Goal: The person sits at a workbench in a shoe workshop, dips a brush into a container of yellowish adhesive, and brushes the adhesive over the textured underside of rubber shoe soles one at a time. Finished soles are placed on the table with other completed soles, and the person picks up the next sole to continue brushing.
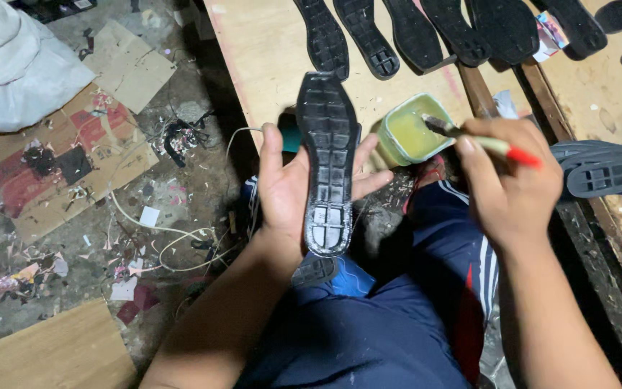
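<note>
Lap, nearest: your knees in dark blue track trousers (368,331), red and white stripes at the side, serving as a working rest.

Left hand (282,191): palm up, fingers spread behind a black rubber shoe sole (327,162), cradling it tread side up so the whole face lies exposed.

Right hand (502,184): closed around a red-handled brush (480,140), bristles dipped in the green tub (412,133) of yellowish glue, which sits just beside the sole, within easy reach.

Right side: grey sole (606,169) lying on a board's edge.

Beyond: wooden board (268,50) carrying a row of black soles (412,32), spaced apart.

Left: littered floor (109,180) with card scraps and a white cord (174,234).
</note>
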A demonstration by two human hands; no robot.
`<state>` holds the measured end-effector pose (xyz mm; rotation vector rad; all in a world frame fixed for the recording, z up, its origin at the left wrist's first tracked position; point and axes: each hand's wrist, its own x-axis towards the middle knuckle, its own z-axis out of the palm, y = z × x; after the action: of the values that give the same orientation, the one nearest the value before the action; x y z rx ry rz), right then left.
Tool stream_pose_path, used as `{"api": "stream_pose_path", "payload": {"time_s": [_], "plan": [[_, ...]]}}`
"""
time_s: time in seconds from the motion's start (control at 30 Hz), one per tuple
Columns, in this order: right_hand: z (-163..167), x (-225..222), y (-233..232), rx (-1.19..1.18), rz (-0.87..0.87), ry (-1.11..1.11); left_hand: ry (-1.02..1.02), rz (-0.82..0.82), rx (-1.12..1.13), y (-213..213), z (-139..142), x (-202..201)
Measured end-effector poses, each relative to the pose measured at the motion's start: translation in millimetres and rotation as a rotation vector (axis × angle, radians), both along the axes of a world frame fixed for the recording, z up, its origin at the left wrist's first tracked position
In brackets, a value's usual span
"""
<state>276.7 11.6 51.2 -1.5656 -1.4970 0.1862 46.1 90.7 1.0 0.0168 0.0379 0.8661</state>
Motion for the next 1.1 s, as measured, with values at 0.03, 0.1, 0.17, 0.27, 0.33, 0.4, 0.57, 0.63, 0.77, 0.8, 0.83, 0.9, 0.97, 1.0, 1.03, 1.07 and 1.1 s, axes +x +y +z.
{"api": "stream_pose_path", "payload": {"time_s": [0.03, 0.1, 0.17, 0.27, 0.33, 0.4, 0.57, 0.63, 0.77, 0.8, 0.83, 0.9, 0.97, 1.0, 1.03, 1.07, 1.1], "plan": [[-11.7, 12.2, 16.8, -0.111, -0.054, 0.038, 0.014, 0.001, 0.002, -2.6, 0.5, -2.9], [-37.2, 29.9, 40.1, -0.196, -0.023, 0.052, 0.042, 0.004, 0.01, -7.5, 2.1, -8.9], [-58.2, 40.5, 55.3, -0.198, 0.009, -0.136, 0.086, -0.024, 0.047, -10.7, 3.6, -15.5], [-77.1, 41.2, 67.8, -0.231, 0.01, -0.253, 0.092, -0.042, 0.052, -14.7, 4.5, -19.5], [-79.7, 37.5, 72.3, -0.25, 0.015, -0.287, 0.095, -0.042, 0.052, -15.0, 4.3, -19.4], [-76.6, 33.9, 73.6, -0.262, 0.043, -0.325, 0.125, -0.037, 0.062, -14.6, 4.0, -18.8], [-59.9, 32.7, 48.7, -0.015, 0.024, -0.188, 0.128, -0.012, 0.108, -12.0, 3.7, -19.0], [-56.5, 31.6, 35.3, -0.104, 0.022, 0.06, 0.157, -0.004, 0.153, -11.5, 4.0, -18.3], [-53.5, 30.1, 16.1, -0.175, -0.083, 0.319, 0.176, -0.025, 0.221, -11.4, 5.5, -11.6], [-52.2, 29.4, 13.5, -0.14, -0.127, 0.253, 0.172, -0.033, 0.22, -12.3, 6.3, -9.7], [-50.0, 28.4, 10.6, -0.201, -0.097, 0.482, 0.175, -0.031, 0.214, -13.6, 7.0, -7.5], [-42.9, 24.6, 5.7, -0.311, -0.028, 0.937, 0.179, -0.03, 0.213, -13.4, 8.4, -0.7], [-33.2, 12.8, -10.4, -0.143, 0.069, 1.024, 0.231, -0.014, 0.256, -14.7, 9.8, 5.9], [-28.1, 3.1, -22.6, -0.064, 0.117, 1.069, 0.26, -0.005, 0.273, -17.0, 10.5, 8.9], [-23.8, -7.8, -33.6, -0.051, 0.181, 1.062, 0.264, 0.007, 0.277, -19.3, 11.1, 12.7], [-20.2, -19.7, -43.6, -0.034, 0.245, 1.053, 0.268, 0.018, 0.285, -20.5, 11.7, 16.3], [-17.8, -30.8, -50.3, -0.012, 0.308, 1.041, 0.269, 0.027, 0.297, -21.3, 12.2, 19.9]]}}
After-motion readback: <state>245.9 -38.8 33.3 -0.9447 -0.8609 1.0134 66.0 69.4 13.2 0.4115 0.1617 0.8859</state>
